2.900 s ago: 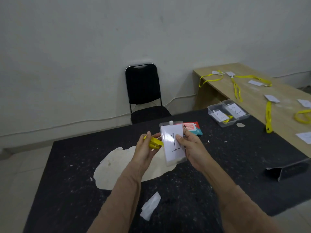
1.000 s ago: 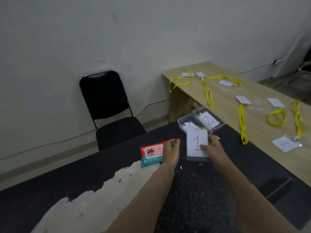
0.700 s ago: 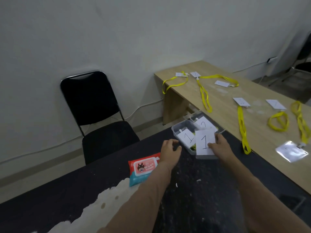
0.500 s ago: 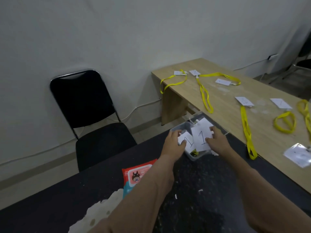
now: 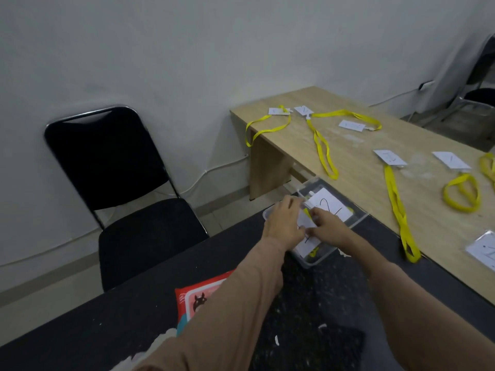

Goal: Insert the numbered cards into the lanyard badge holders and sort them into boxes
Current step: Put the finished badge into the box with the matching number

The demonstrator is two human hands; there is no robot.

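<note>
Clear box (image 5: 318, 259) on the black bench (image 5: 93, 338) has the "1" badge (image 5: 305, 243) going in, yellow lanyard (image 5: 313, 251) under it. Right hand (image 5: 330, 230) pinches the badge edge; left hand (image 5: 284, 223) lies on it, fingers fairly straight. Second box (image 5: 359, 220) sits just behind.

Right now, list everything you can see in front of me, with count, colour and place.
boxes: two, clear, far edge of black table
badge: one, white card, nearer box, under both hands
card marked 2: one, white, farther box
lanyards: about six, yellow, wooden table
cards: six, white, wooden table
wipes pack: one, red, black table
chair: one, black, by wall
second chair: one, dark, partly seen far right
left hand: at the badge, grip unclear
right hand: holding badge
</note>
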